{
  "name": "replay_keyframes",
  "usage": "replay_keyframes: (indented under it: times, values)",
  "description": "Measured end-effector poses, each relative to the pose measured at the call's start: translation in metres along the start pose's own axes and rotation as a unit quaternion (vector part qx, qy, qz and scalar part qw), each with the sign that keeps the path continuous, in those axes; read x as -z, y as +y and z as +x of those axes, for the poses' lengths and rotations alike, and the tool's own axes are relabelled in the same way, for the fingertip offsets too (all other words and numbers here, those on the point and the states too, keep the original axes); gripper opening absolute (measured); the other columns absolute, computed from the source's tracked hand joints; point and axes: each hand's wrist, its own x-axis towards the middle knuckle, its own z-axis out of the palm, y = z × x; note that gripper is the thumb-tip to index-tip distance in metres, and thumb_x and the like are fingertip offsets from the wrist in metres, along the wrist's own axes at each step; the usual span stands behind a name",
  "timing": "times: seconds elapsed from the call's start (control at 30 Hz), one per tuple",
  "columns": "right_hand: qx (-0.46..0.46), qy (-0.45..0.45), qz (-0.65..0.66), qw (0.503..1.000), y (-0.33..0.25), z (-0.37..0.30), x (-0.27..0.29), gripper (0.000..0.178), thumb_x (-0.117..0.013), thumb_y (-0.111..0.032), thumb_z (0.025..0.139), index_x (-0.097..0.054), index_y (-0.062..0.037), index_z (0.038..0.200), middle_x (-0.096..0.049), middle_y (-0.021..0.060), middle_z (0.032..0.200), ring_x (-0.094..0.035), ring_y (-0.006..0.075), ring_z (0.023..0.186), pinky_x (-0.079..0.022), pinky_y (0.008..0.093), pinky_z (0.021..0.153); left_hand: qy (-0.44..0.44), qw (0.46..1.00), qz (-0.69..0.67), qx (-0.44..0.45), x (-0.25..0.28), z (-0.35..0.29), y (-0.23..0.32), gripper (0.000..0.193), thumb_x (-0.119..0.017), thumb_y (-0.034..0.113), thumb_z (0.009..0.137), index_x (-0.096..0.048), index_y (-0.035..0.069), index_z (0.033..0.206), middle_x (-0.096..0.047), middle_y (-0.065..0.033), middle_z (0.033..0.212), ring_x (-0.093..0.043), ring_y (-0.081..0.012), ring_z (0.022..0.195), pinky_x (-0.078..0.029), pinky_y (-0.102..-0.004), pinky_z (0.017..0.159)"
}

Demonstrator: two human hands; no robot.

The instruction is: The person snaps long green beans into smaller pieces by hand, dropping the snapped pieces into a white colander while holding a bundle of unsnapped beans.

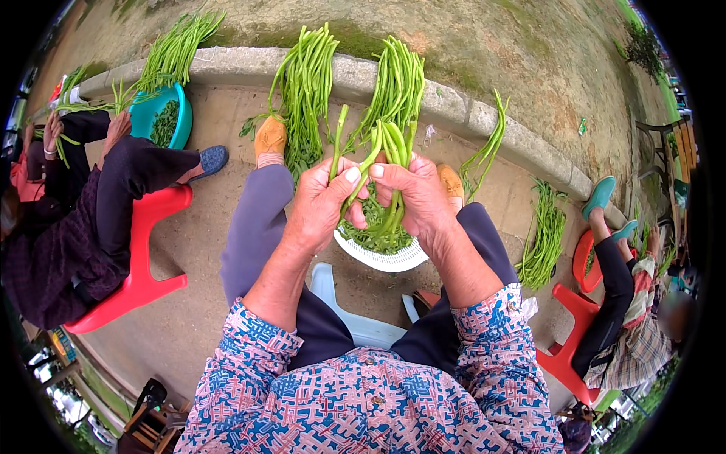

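Closest in there's the person's patterned shirt [370, 401], and between the knees part of a pale blue stool [333, 295] pokes out. Then the busy bit: the left hand [324, 198] is closed, thumb pressed down on a slim green stem [369, 160] that slants up between the hands, and the right hand [417, 193] is wrapped snugly round a bunch of green stems [395, 144], thumb tip almost meeting the other one. All of that is up in the air over a white basket [393, 262] with leafy greens [378, 240] in it, so anything dropped straight down probably lands fine. What I'd worry about: if the right hand's grip slackens while the left one tugs, the bunch could splay out and a few strands miss the rim. Pull too hard and a stem might snap, since they look pretty crisp. The basket sits in tight between the legs too, so a knee bump could tip it. Past that, one tan shoe [270, 136] is right beside the left bundle [306, 68] lying over the curb [352, 72], so a shuffled foot could squash the leaves; the right bundle [401, 76] lies just along from it. Farther off to the left, a co-worker sits on a red stool [147, 250] near a turquoise basin [185, 121].
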Motion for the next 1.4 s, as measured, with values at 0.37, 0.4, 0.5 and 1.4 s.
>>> replay_keyframes:
  times: [0.37, 0.4, 0.5, 1.4]
  values:
    - [-0.038, -0.018, 0.044, 0.998, 0.0018, -0.0005, 0.0029, 0.017, -0.071, -0.009, 0.076, -0.059, -0.0061, 0.087, -0.058, 0.0002, 0.068, -0.045, 0.0071, 0.053, -0.037, 0.023, 0.047, 0.032, 0.999, -0.023, -0.015, 0.0, -0.0006, -0.0009, 0.02, -0.05, 0.019, 0.094, -0.053, -0.001, 0.091, -0.056, -0.008, 0.075, -0.054, -0.0133, 0.048, -0.049, -0.0249, 0.041]
    - [-0.035, -0.015, 0.047, 0.998, 0.0019, -0.0004, 0.0021, 0.017, -0.071, -0.009, 0.076, -0.058, -0.0061, 0.087, -0.057, -0.0002, 0.067, -0.045, 0.007, 0.053, -0.037, 0.0228, 0.047, 0.04, 0.999, -0.026, -0.023, 0.0001, -0.0005, -0.0009, 0.021, -0.051, 0.019, 0.094, -0.053, -0.001, 0.091, -0.056, -0.0081, 0.075, -0.053, -0.0134, 0.048, -0.049, -0.0251, 0.041]
    - [-0.025, -0.01, 0.057, 0.998, 0.0021, 0.0, 0.0001, 0.018, -0.071, -0.008, 0.076, -0.057, -0.0063, 0.088, -0.056, -0.0007, 0.067, -0.044, 0.0071, 0.052, -0.036, 0.0226, 0.046, 0.04, 0.999, -0.022, -0.023, -0.0019, 0.0006, -0.0021, 0.02, -0.053, 0.019, 0.093, -0.053, -0.001, 0.092, -0.056, -0.0085, 0.075, -0.054, -0.0134, 0.05, -0.049, -0.0249, 0.042]
    - [0.008, -0.055, 0.075, 0.996, 0.008, -0.0008, -0.0049, 0.019, -0.07, -0.012, 0.079, -0.056, -0.0036, 0.087, -0.055, 0.0038, 0.064, -0.05, 0.0138, 0.052, -0.046, 0.0324, 0.044, 0.04, 0.998, -0.03, -0.047, -0.0059, 0.0002, -0.0003, 0.015, -0.056, 0.013, 0.091, -0.052, -0.001, 0.096, -0.057, -0.0058, 0.072, -0.054, -0.011, 0.051, -0.048, -0.0231, 0.044]
